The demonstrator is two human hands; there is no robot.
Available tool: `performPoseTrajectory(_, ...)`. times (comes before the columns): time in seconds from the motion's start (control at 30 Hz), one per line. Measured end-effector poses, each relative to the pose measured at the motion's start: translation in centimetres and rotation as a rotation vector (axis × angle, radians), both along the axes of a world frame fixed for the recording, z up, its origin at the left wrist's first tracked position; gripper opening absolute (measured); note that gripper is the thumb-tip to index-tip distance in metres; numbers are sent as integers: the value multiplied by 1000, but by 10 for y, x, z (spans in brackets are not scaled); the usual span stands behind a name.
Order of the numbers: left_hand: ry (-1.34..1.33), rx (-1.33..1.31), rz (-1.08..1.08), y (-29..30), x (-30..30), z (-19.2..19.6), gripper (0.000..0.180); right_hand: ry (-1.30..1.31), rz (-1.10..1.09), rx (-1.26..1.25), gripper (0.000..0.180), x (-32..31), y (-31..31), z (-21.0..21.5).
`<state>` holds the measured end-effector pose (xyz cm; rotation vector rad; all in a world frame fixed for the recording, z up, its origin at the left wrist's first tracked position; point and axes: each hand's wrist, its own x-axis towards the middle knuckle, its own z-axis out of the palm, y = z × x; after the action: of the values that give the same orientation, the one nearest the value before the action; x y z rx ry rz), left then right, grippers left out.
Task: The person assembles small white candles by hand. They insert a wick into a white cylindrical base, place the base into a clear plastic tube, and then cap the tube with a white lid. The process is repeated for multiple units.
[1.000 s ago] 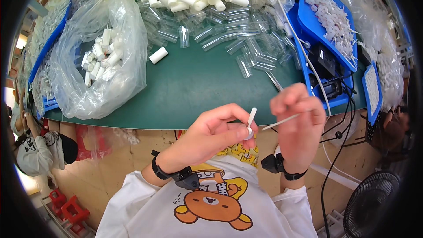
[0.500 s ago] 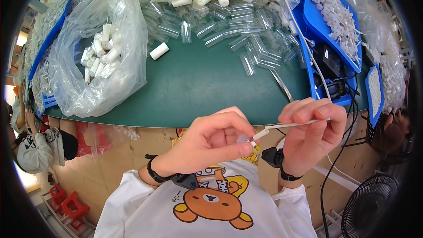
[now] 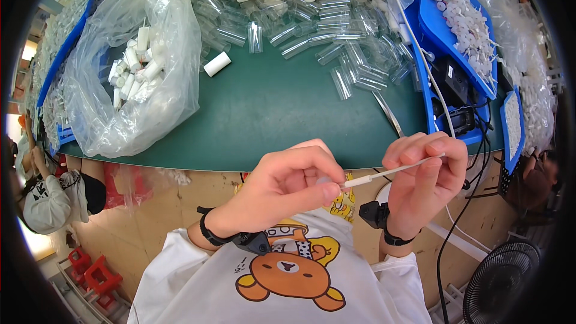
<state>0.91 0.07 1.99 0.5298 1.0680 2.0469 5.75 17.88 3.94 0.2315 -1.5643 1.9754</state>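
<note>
Near a smooth green tabletop (image 3: 270,114), left grip (image 3: 281,192) pinches a white stem (image 3: 358,181), right grip (image 3: 420,189) a slender stick (image 3: 399,168).

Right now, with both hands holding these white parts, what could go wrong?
The thin white stick in your right hand appears to meet the white stem at your left hand's fingertips, so a wobble might bend or separate them. Both seem held past the table's near edge, so a dropped one could miss it. The metal tool lies close to your right hand and might get knocked.
</note>
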Motion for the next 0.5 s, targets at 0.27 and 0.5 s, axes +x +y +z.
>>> performPoseTrajectory(0.27, 371, -239, 171, -3, -1, 2, 12, -71, 93, 407, 21, 4, 14, 5)
performPoseTrajectory(0.5, 821, -425, 300, -7, -7, 11, 16, -16, 25, 901, 22, 9, 22, 20)
